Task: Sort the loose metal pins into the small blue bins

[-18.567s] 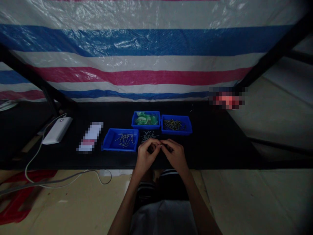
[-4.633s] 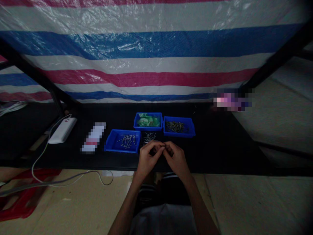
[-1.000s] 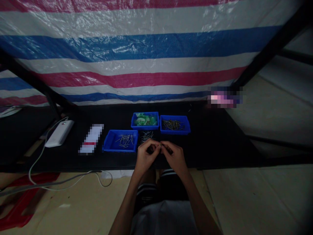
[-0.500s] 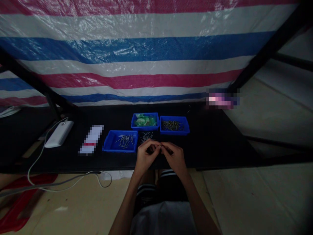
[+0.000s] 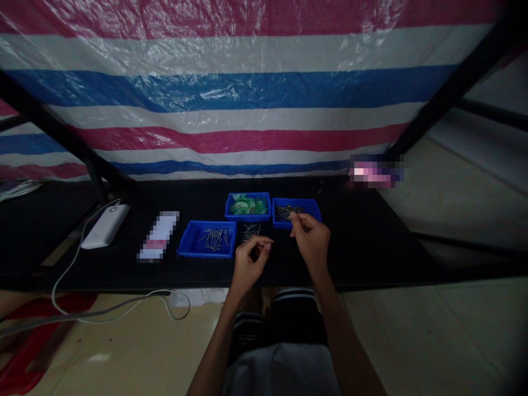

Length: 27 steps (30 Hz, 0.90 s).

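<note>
Metal pin [image 5: 266,240], thin and pale, is pinched between thumb and fingertip of the left hand [image 5: 249,263], just beside loose pins [image 5: 249,231] on the black table [image 5: 363,242]. At two o'clock, the right hand [image 5: 311,237] is closed in a pinch over the right blue tray [image 5: 315,206]; whether anything is gripped cannot be told. At nine o'clock sits another blue tray [image 5: 187,245].

Black bench [image 5: 371,247] shown, carrying: three blue trays [image 5: 207,239], [image 5: 247,205], [image 5: 303,209]; loose pins [image 5: 249,231] between trays; white power bank [image 5: 105,226] with cable [image 5: 68,263]; blurred card [image 5: 158,235].
</note>
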Each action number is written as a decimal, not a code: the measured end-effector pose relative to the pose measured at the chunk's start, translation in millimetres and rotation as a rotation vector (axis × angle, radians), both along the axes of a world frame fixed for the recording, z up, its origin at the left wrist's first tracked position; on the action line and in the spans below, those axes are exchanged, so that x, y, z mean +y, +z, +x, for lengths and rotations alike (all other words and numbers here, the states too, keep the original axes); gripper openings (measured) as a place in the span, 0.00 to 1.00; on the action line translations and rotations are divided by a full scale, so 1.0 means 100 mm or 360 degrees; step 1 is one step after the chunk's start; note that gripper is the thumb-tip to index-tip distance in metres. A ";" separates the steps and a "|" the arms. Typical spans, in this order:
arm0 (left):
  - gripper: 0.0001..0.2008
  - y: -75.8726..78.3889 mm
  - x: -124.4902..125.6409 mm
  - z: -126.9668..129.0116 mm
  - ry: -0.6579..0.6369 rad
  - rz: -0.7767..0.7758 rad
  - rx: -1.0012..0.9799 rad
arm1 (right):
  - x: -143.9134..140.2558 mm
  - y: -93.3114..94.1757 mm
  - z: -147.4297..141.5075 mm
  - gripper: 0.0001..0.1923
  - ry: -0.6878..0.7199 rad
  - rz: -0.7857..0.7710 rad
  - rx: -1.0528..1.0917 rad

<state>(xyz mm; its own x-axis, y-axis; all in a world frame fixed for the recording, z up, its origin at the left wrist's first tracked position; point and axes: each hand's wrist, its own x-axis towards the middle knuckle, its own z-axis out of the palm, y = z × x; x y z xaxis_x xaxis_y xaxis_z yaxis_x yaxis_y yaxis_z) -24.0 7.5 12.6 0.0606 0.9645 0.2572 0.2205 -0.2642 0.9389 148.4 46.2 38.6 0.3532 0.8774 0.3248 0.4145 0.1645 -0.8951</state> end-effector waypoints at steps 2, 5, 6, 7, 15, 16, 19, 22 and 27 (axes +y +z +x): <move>0.10 0.00 0.00 0.00 -0.0017 0.0001 -0.0006 | 0.03 0.01 0.03 0.18 -0.0051 0.0002 -0.0047; 0.15 0.00 -0.01 -0.01 -0.0013 0.0031 -0.0034 | -0.04 -0.09 0.01 0.18 0.0032 0.0005 -0.0107; 0.16 -0.01 -0.02 -0.02 -0.0002 0.0031 -0.0048 | -0.08 -0.15 -0.01 0.16 0.0121 -0.0017 -0.0161; 0.17 -0.01 -0.02 -0.02 0.0015 0.0022 -0.0066 | -0.11 -0.20 -0.03 0.14 0.0238 -0.0056 -0.0239; 0.21 -0.05 -0.04 -0.04 -0.0004 -0.0047 -0.0142 | -0.24 -0.38 -0.18 0.14 0.0638 -0.0375 -0.0800; 0.21 -0.05 -0.04 -0.04 -0.0018 -0.0053 -0.0130 | -0.23 -0.38 -0.18 0.12 0.0647 -0.0387 -0.0832; 0.21 -0.05 -0.03 -0.04 -0.0024 -0.0074 -0.0099 | -0.20 -0.37 -0.18 0.07 0.0654 -0.0402 -0.0883; 0.22 -0.05 -0.03 -0.03 -0.0010 -0.0095 -0.0084 | -0.20 -0.38 -0.17 0.05 0.0667 -0.0376 -0.0844; 0.17 -0.06 -0.01 0.00 0.0051 -0.0133 -0.0083 | -0.23 -0.41 -0.12 0.06 0.0640 -0.0284 -0.0407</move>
<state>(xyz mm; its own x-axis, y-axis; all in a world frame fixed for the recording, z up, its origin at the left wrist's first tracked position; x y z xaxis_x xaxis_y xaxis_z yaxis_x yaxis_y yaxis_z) -24.2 6.6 7.0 0.0181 0.9839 0.1777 0.1779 -0.1780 0.9678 136.5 23.1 -2.5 -0.0954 0.9773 0.1892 0.5593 0.2099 -0.8020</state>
